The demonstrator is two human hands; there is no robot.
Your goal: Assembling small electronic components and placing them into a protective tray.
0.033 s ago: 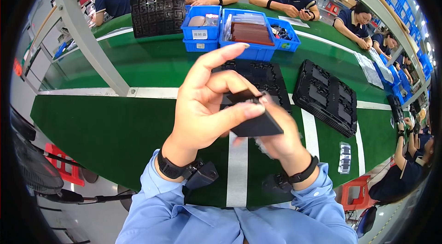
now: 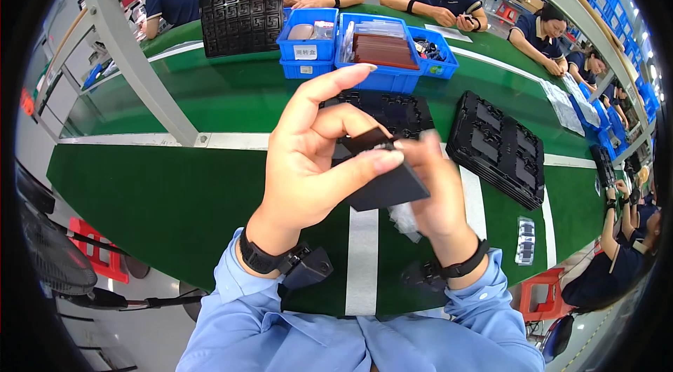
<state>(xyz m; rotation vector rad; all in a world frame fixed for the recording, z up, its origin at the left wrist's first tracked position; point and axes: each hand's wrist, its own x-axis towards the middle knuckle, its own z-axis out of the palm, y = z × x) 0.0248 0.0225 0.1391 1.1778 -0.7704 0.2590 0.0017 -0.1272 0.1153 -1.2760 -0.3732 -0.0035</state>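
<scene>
My left hand [image 2: 298, 161] is closed on a thin black rectangular panel [image 2: 389, 190], pinched between thumb and bent fingers, with the index finger raised free. The panel is tilted in the air above the green table. At its right edge is my right hand [image 2: 443, 197], blurred by motion. Its fingertips are close to the panel's upper end; whether they touch it or grip anything cannot be made out. A crumpled clear plastic piece [image 2: 405, 223] shows beside the right palm. Behind the hands lies a black moulded tray [image 2: 413, 114], partly covered by them.
A stack of black trays [image 2: 498, 147] stands to the right, with a clear strip of small dark parts [image 2: 525, 241] nearer me. Blue bins [image 2: 382, 82] sit beyond, one holding brown sheets. A grey post [image 2: 151, 70] rises at left. Co-workers sit across the table.
My right hand has shifted slightly up and right, its fingers lifting from the panel's end. The panel has tipped a little; my left hand stays nearly still.
</scene>
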